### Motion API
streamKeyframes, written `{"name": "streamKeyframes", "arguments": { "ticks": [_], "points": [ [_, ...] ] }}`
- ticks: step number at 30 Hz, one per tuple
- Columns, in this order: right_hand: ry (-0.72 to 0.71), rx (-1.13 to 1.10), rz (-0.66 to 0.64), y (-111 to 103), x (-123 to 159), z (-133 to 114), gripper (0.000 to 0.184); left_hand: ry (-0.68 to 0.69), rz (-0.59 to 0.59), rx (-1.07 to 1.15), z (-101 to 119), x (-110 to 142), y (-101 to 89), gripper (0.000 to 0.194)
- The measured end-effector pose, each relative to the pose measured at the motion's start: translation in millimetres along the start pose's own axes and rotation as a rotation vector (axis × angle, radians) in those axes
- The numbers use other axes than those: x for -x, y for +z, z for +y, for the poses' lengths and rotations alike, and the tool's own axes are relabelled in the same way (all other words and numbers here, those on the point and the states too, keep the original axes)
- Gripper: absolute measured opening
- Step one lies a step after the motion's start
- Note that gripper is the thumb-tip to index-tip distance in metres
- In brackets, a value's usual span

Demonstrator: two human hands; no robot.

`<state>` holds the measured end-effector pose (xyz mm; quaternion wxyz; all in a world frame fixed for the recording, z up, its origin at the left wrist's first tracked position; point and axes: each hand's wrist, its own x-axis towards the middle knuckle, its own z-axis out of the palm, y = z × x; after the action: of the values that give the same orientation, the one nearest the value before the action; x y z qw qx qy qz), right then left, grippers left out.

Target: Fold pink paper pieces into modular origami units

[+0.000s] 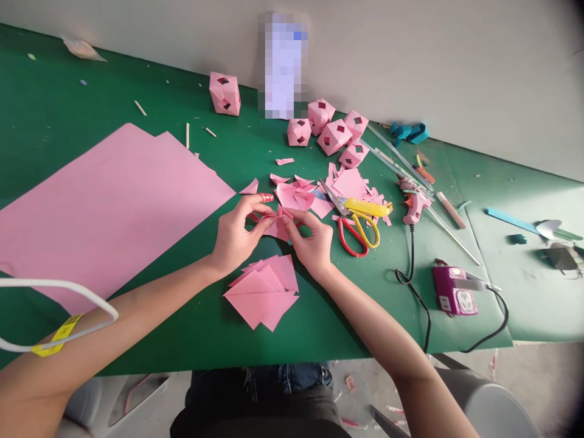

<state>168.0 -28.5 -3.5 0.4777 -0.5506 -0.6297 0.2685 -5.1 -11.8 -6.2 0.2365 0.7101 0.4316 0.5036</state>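
Between my two hands is a small piece of pink paper (276,229), partly folded and raised off the table. My left hand (239,230) pinches it between thumb and fingers; a red-patterned wrap shows on one fingertip. On the other side, my right hand (311,238) pinches the same paper, its thumb close to the left one. Just below lies a fanned stack of pink paper squares (262,295). Beyond my fingers are folded pink paper pieces (292,196) and pink scraps. Scissors (352,226) with red and yellow handles rest to the right, beside a yellow cutter (369,208).
Large pink sheets (114,213) cover the left side of the green table (182,340). Several pink paper polyhedra (334,137) stand near the wall, one (224,94) apart. A pink glue gun (414,204) with its cord, clear sticks and a purple power socket (456,292) are at right.
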Motion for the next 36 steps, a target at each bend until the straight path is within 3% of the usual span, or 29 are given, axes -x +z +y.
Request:
{"name": "streamKeyframes", "arguments": {
  "ticks": [6,11,17,21,27,31,36],
  "points": [
    [-0.149,0.049,-0.059,-1.4,2.5,-1.1,0.02,0.051,-0.006,-0.027,1.3,-0.6,0.3,0.031],
    [-0.078,-0.018,-0.04,-1.1,0.6,0.7,0.014,0.012,-0.025,-0.002,3.8,-0.4,2.0,0.035],
    [-0.142,-0.046,-0.051,-1.9,-3.3,0.4,0.013,-0.167,-0.073,0.169,1.1,-2.5,1.8,0.039],
    [-0.095,-0.015,-0.02,-0.2,-2.2,3.2,0.011,-0.237,-0.084,0.224,1.2,-3.6,0.7,0.035],
    [-0.087,-0.015,-0.031,0.8,0.9,1.8,0.013,-0.244,-0.06,0.254,2.2,-2.5,0.1,0.034],
    [-0.055,-0.03,-0.096,-4.0,1.0,-3.5,0.02,-0.241,-0.03,0.249,-0.5,-3.5,-1.1,0.035],
    [0.026,-0.231,-0.197,-11.7,-3.2,-5.0,0.043,-0.21,-0.042,0.274,-0.8,-3.6,-2.6,0.036]
  ]
}}
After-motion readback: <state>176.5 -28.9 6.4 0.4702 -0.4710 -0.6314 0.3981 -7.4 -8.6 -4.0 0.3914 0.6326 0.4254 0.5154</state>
